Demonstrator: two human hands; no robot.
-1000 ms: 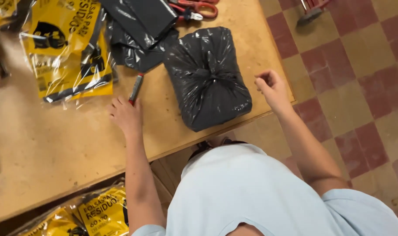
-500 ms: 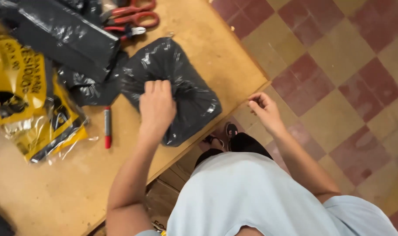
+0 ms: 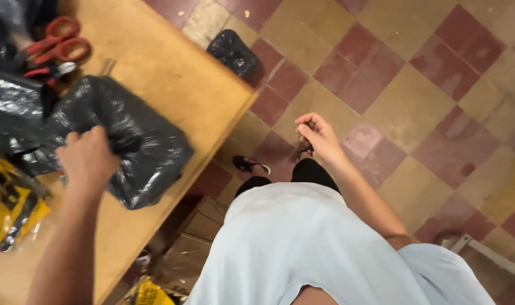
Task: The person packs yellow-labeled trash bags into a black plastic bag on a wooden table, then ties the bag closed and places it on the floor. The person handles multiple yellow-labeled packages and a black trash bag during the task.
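My left hand [image 3: 88,160] grips the crumpled top of a black plastic-wrapped parcel [image 3: 139,141] that lies on the wooden table [image 3: 172,73], close to its front edge. Over the tiled floor beside the table my right hand [image 3: 318,135] hangs free, its fingers loosely curled and holding nothing.
Red-handled scissors [image 3: 54,48] lie at the back left, next to black plastic bags [image 3: 11,104]. Yellow printed bags [image 3: 9,209] sit at the left edge. A small black bundle [image 3: 234,53] lies on the checkered floor past the table corner. Cardboard boxes [image 3: 184,248] stand under the table.
My left hand left the spot by the marker, landed on the black parcel and closed on its top. My right hand moved off the table edge out over the floor.
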